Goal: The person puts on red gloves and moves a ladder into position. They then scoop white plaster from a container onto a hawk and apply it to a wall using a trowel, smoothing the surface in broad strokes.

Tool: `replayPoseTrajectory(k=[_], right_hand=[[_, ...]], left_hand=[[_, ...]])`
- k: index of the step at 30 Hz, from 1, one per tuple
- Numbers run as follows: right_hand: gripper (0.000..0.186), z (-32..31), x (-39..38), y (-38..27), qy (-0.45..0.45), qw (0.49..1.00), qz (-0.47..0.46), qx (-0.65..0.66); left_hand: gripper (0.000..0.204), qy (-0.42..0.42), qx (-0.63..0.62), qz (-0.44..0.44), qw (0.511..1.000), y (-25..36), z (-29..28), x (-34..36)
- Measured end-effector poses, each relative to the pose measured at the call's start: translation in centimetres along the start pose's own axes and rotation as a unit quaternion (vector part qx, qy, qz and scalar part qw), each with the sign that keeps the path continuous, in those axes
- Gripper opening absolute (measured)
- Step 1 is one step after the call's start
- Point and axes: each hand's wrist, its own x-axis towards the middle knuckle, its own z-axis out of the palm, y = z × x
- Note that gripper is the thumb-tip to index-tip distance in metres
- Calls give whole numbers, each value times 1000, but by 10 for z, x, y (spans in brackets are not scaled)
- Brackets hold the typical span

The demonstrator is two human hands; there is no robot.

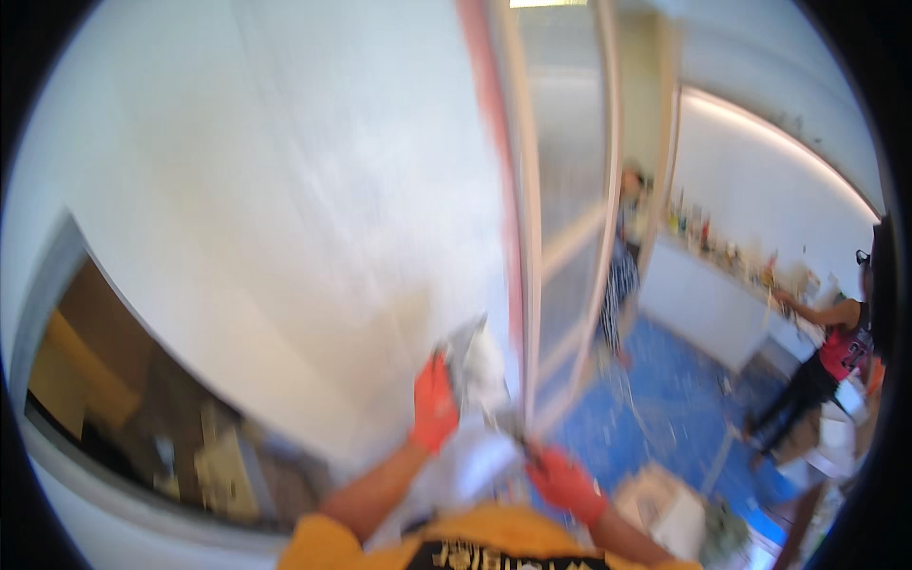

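Observation:
My left hand [435, 407], in an orange-red glove, is closed around a wide grey metal plastering blade [464, 344]. A lump of white plaster [486, 369] sits on the blade, close to the white wall [285, 171]. Lower and to the right, my right hand [567, 483], in a matching glove, grips the dark handle of a putty knife [511, 429]. Its end points up and left toward the plaster; whether it touches is blurred. Patchy, smeared coating covers the wall, and a pinkish-red strip [503, 171] runs down its right edge.
A pale wooden frame with glazed panels [570, 256] stands right of the wall. Blue sheeting [646, 399] covers the floor beyond. One person [841, 332] reaches toward a cluttered counter [708, 252]; another [622, 275] is partly behind the frame. At lower left is a wall opening [142, 399].

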Motion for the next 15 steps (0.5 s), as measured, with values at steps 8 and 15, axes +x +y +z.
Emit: replayPoseTrajectory(k=[8, 15], right_hand=[[43, -97, 145, -1, -73, 653, 160, 737], [54, -351, 365, -212, 244, 933, -223, 140]], left_hand=[[52, 54, -569, -138, 809, 13, -65, -9], [53, 3, -591, -288, 754, -45, -42, -78]])
